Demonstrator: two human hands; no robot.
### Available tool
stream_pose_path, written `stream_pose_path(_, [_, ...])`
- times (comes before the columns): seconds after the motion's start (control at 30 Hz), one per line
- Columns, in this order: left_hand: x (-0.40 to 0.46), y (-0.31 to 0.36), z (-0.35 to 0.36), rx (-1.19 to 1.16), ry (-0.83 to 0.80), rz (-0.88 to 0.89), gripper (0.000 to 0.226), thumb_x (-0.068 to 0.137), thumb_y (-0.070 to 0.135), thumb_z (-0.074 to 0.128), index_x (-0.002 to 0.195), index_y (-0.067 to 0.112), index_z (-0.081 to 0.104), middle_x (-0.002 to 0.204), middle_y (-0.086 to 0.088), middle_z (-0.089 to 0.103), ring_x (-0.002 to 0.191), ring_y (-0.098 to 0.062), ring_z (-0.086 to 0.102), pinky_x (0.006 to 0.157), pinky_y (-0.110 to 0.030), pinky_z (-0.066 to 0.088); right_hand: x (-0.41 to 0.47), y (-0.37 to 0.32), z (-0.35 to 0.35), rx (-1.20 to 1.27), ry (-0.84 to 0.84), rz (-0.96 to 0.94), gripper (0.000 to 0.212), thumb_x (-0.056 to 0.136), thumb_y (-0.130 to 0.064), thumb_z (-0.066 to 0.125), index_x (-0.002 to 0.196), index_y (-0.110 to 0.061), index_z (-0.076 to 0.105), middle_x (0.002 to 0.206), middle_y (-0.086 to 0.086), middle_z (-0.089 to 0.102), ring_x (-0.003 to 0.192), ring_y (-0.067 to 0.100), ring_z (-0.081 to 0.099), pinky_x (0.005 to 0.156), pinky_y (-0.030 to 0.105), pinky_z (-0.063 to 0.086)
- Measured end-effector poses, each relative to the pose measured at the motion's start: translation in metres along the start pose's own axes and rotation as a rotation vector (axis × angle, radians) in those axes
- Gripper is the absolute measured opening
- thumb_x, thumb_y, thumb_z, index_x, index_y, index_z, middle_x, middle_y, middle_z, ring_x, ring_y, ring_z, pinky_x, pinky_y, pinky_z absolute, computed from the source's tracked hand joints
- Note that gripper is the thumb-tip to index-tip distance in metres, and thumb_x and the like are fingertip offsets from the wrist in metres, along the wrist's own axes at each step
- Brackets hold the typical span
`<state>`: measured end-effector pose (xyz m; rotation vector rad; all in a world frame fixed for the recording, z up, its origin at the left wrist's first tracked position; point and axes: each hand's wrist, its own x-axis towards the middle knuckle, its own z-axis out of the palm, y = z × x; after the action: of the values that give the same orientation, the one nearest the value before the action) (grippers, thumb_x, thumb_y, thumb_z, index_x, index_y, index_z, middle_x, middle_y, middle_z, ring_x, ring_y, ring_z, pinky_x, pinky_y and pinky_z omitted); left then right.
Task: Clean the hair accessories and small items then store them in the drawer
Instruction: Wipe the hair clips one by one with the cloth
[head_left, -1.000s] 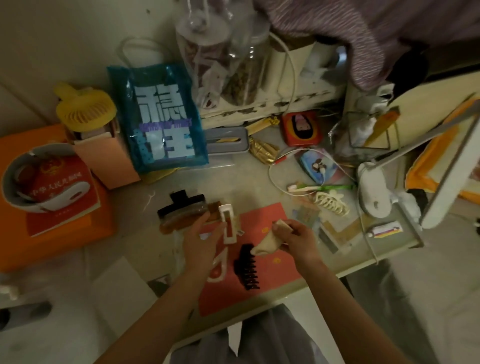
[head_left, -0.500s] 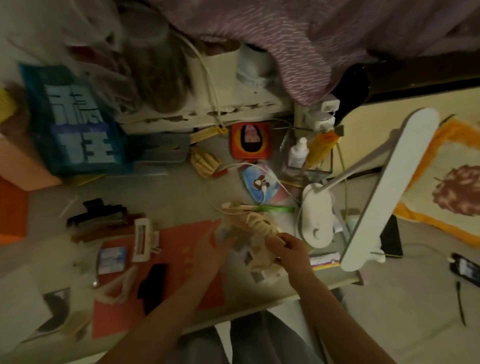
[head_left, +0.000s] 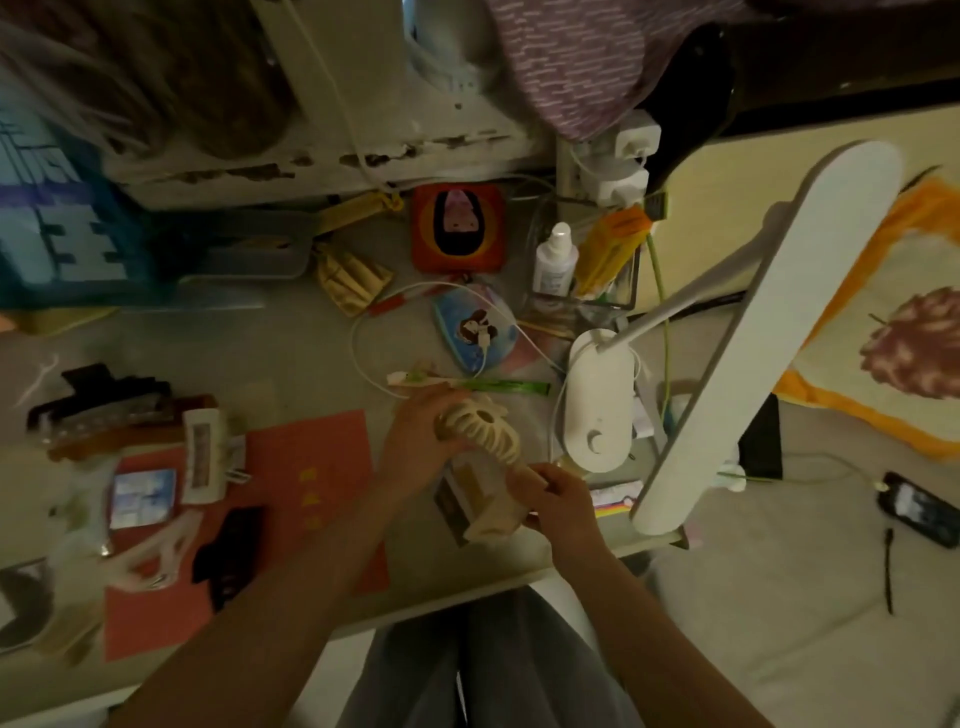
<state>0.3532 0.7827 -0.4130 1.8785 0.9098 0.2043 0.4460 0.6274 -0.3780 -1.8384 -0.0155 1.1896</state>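
Observation:
My left hand (head_left: 421, 441) grips a cream claw hair clip (head_left: 483, 428) above the desk, just left of the lamp base. My right hand (head_left: 558, 501) pinches a folded beige cloth (head_left: 493, 517) that touches the clip's lower end. On the red paper (head_left: 317, 452) to the left lie a black claw clip (head_left: 228, 551), a white rectangular clip (head_left: 202, 454) and a pale open clip (head_left: 150, 556). A dark brown and black clip (head_left: 104, 410) lies further left.
A white desk lamp (head_left: 597, 410) with a long head (head_left: 769, 332) stands to the right. White cables, a green toothbrush (head_left: 498, 385), a blue round case (head_left: 475, 332), a red tin (head_left: 457, 226) and a bottle rack (head_left: 582, 270) crowd the back. A phone (head_left: 917, 509) lies on the bed at right.
The view swung right. My left hand left the clips on the red paper and picked up the cream claw clip near the lamp. My right hand with the cloth moved to it.

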Motion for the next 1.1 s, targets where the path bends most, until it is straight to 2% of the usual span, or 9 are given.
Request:
stream_pose_path(0.1, [0.009, -0.005, 0.008, -0.009, -0.026, 0.028, 0.057, 0.067, 0.005, 0.081, 0.121, 0.008, 0.062, 0.125, -0.013, 0.057, 0.114, -0.020, 0.051, 0.098, -0.030, 0.042, 0.001, 0.003, -0.001, 0.009, 0.003, 0.007, 0.009, 0.091, -0.014, 0.061, 0.083, -0.019, 0.064, 0.083, 0.003, 0.066, 0.078, 0.017, 0.065, 0.065, 0.023, 0.056])
stream_pose_path(0.2, [0.011, -0.011, 0.012, -0.021, -0.026, 0.031, 0.057, 0.066, 0.000, 0.080, 0.120, 0.008, 0.062, 0.123, -0.013, 0.054, 0.111, -0.015, 0.047, 0.089, -0.001, 0.033, 0.003, 0.007, -0.002, 0.038, 0.000, 0.032, 0.007, 0.091, -0.011, 0.060, 0.087, -0.015, 0.064, 0.087, 0.005, 0.066, 0.083, 0.021, 0.065, 0.066, 0.023, 0.056])
stream_pose_path(0.27, [0.014, -0.016, 0.013, -0.032, -0.023, 0.026, 0.055, 0.068, 0.001, 0.079, 0.120, 0.008, 0.063, 0.123, -0.014, 0.052, 0.110, -0.014, 0.046, 0.084, 0.005, 0.031, 0.002, 0.009, -0.003, 0.057, -0.004, 0.056, 0.005, 0.091, -0.010, 0.060, 0.091, -0.012, 0.064, 0.087, 0.004, 0.066, 0.085, 0.022, 0.065, 0.064, 0.022, 0.055])
stream_pose_path(0.47, [0.012, -0.020, 0.013, 0.003, 0.008, 0.018, 0.052, 0.069, 0.014, 0.081, 0.118, 0.013, 0.065, 0.117, -0.008, 0.056, 0.106, -0.009, 0.048, 0.083, 0.005, 0.029, -0.001, 0.015, -0.005, 0.118, 0.035, 0.094, 0.008, 0.090, -0.012, 0.061, 0.090, -0.019, 0.063, 0.095, 0.004, 0.066, 0.087, 0.018, 0.064, 0.060, 0.019, 0.055])
stream_pose_path(0.6, [0.005, -0.019, 0.010, -0.039, 0.056, -0.031, 0.051, 0.068, 0.014, 0.082, 0.116, 0.009, 0.067, 0.112, -0.002, 0.058, 0.102, -0.009, 0.052, 0.080, 0.005, 0.032, -0.003, 0.018, -0.005, 0.135, 0.057, 0.111, 0.007, 0.089, -0.012, 0.062, 0.093, -0.018, 0.064, 0.103, 0.010, 0.066, 0.094, 0.023, 0.065, 0.070, 0.026, 0.057])
stream_pose_path(0.77, [-0.007, -0.009, 0.000, -0.294, 0.072, -0.260, 0.042, 0.067, 0.003, 0.080, 0.107, 0.010, 0.068, 0.104, -0.001, 0.064, 0.093, -0.012, 0.061, 0.072, -0.004, 0.047, -0.010, 0.014, -0.003, 0.156, 0.070, 0.089, 0.008, 0.089, -0.010, 0.062, 0.091, -0.017, 0.064, 0.100, 0.009, 0.066, 0.092, 0.024, 0.065, 0.065, 0.024, 0.057])
stream_pose_path(0.83, [-0.013, -0.002, -0.008, -0.380, 0.073, -0.348, 0.037, 0.069, 0.002, 0.079, 0.104, 0.010, 0.067, 0.100, -0.001, 0.065, 0.086, -0.007, 0.063, 0.067, -0.007, 0.049, -0.015, 0.008, -0.001, 0.180, 0.058, 0.076, 0.006, 0.088, -0.010, 0.063, 0.091, -0.015, 0.065, 0.097, 0.009, 0.067, 0.088, 0.022, 0.066, 0.064, 0.023, 0.057])
stream_pose_path(0.97, [-0.028, 0.021, -0.029, -0.478, 0.101, -0.404, 0.033, 0.071, -0.002, 0.076, 0.101, 0.006, 0.065, 0.090, 0.003, 0.065, 0.080, -0.005, 0.061, 0.060, -0.007, 0.049, -0.025, -0.012, 0.001, 0.204, 0.033, -0.016, 0.008, 0.088, -0.011, 0.063, 0.091, -0.017, 0.068, 0.100, 0.015, 0.067, 0.093, 0.029, 0.067, 0.080, 0.038, 0.058])
stream_pose_path(1.1, [-0.042, 0.056, -0.054, -0.540, 0.158, -0.357, 0.028, 0.072, -0.002, 0.076, 0.090, 0.016, 0.064, 0.084, 0.007, 0.066, 0.078, -0.006, 0.062, 0.067, -0.015, 0.052, -0.039, -0.046, 0.000, 0.188, -0.033, -0.149, 0.011, 0.089, -0.013, 0.062, 0.094, -0.016, 0.072, 0.099, 0.017, 0.070, 0.094, 0.034, 0.068, 0.086, 0.045, 0.056])
